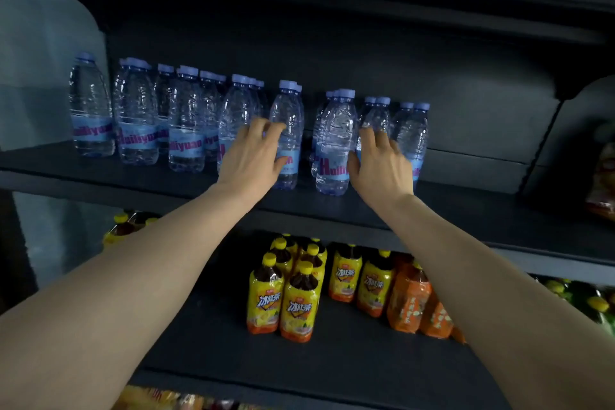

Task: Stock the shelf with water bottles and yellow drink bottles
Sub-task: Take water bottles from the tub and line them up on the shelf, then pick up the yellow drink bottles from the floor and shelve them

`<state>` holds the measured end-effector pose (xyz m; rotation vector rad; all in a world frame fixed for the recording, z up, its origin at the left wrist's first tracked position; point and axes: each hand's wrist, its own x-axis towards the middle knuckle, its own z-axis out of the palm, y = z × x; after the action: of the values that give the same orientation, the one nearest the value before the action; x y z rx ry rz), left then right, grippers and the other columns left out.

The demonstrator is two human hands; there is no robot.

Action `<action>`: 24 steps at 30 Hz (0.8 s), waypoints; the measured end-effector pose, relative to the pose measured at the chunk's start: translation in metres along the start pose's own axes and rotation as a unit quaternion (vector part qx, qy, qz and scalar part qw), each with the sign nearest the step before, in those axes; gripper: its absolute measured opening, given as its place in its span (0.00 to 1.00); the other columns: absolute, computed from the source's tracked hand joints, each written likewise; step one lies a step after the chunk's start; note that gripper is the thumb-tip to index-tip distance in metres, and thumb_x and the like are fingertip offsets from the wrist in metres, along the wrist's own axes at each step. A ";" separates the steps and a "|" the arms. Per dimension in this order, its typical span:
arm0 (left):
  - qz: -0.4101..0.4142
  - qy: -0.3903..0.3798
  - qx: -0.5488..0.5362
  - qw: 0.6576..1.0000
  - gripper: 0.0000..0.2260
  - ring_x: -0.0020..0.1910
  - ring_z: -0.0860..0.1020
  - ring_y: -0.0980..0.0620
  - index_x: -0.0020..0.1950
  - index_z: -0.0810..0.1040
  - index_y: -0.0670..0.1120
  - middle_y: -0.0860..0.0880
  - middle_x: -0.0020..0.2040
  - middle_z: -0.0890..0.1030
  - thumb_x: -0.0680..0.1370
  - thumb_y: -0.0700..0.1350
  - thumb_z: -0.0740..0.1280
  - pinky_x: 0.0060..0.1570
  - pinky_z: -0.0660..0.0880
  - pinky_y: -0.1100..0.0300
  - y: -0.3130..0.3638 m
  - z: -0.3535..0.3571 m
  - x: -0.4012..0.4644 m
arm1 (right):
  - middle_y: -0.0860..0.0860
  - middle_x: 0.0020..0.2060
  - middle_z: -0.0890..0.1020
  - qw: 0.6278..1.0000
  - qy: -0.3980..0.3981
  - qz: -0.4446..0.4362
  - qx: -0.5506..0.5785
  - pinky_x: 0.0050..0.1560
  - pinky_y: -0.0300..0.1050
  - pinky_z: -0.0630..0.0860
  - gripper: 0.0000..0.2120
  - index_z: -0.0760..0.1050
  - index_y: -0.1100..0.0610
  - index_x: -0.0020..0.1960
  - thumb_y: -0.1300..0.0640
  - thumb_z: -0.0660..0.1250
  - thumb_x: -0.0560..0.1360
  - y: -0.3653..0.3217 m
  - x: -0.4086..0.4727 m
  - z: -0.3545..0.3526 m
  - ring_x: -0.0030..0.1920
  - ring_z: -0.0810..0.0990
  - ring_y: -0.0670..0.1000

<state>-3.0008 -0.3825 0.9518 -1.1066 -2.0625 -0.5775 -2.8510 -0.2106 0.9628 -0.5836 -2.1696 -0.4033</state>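
Hands straighten the shelf (100,173) row: left hand (251,156) grips a water bottle (289,130), right hand (379,166) seemingly clasps another (374,120).

A shop: dark shelf (100,173) rows of water bottles (186,123) and yellow drink bottles (298,303) (many alike).
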 end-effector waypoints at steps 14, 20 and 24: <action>0.083 -0.015 0.012 0.996 0.16 0.59 0.72 0.40 0.65 0.74 0.48 0.45 0.60 0.75 0.79 0.52 0.62 0.53 0.70 0.46 0.048 -0.024 -0.172 | 0.58 0.50 0.77 0.999 -0.026 -0.016 0.012 0.40 0.53 0.73 0.13 0.73 0.61 0.58 0.55 0.62 0.76 -0.022 -0.199 -0.052 0.49 0.77 0.61; 0.076 -0.065 -0.034 0.994 0.15 0.60 0.72 0.40 0.64 0.75 0.49 0.46 0.61 0.75 0.79 0.50 0.60 0.55 0.69 0.47 0.062 0.026 -0.270 | 0.59 0.52 0.77 0.995 -0.095 -0.012 0.030 0.43 0.54 0.74 0.13 0.73 0.60 0.59 0.58 0.63 0.76 -0.016 -0.313 -0.023 0.50 0.76 0.62; 0.056 -0.128 -0.062 0.988 0.14 0.59 0.72 0.41 0.63 0.76 0.48 0.46 0.59 0.76 0.79 0.48 0.61 0.54 0.70 0.46 0.074 0.072 -0.346 | 0.58 0.53 0.76 0.985 -0.161 -0.005 0.057 0.48 0.55 0.74 0.13 0.73 0.59 0.60 0.58 0.62 0.76 -0.012 -0.390 0.009 0.51 0.75 0.61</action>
<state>-2.8345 -0.4772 0.6454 -1.4241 -2.1855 -0.5368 -2.6509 -0.3210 0.6468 -0.6068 -2.4867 -0.1960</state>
